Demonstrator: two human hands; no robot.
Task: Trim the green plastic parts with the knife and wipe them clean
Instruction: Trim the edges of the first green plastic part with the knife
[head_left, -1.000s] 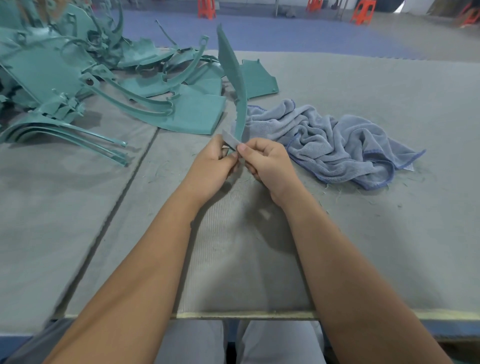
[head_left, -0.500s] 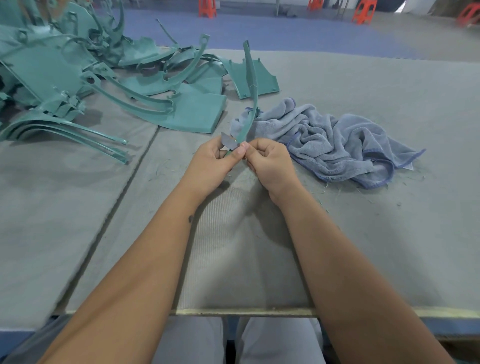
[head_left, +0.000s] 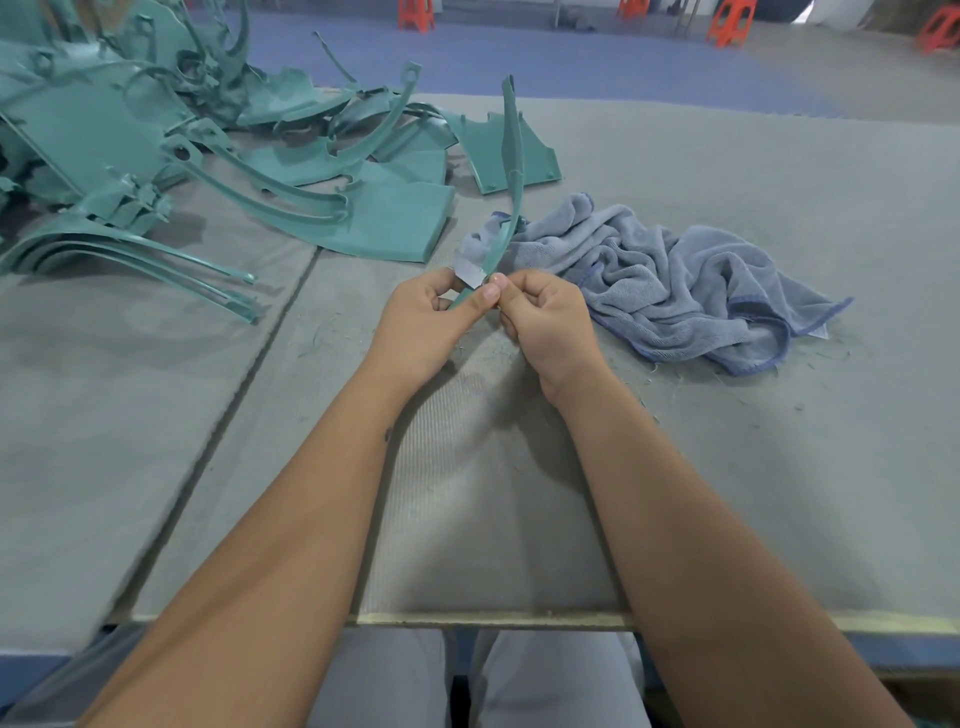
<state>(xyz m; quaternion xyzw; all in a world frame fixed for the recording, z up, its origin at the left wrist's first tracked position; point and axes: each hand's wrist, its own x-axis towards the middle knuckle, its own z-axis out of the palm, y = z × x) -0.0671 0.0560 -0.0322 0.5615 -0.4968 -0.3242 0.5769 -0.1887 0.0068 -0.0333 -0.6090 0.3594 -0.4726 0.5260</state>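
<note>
Green curved plastic strip, long and thin: held upright over the middle of the grey felt-covered worktop, lower end between both hands, upper end rising away from the person toward the far edge. Long axis runs near to far, bowed slightly.

Left hand: fingers curled round the strip's lower end, thumb pressed along it. Right hand: fingers curled, thumb tip meeting the left thumb at the strip. Small grey flat blade: juts up between the two hands, against the strip's near end; which hand holds it cannot be told. By judgement this is the trimming knife, with the untrimmed length lying above and beyond the fingers, so a cut would travel away from the person. Both hands equally near.

Crumpled grey-blue towel: right of the hands, just behind the strip, toward the right edge. Pile of green plastic parts: far left corner, well apart from the hands.

Hidden: blade handle, strip's bottom tip, cutting edge contact. Fine green shavings dot the worktop near the towel.
</note>
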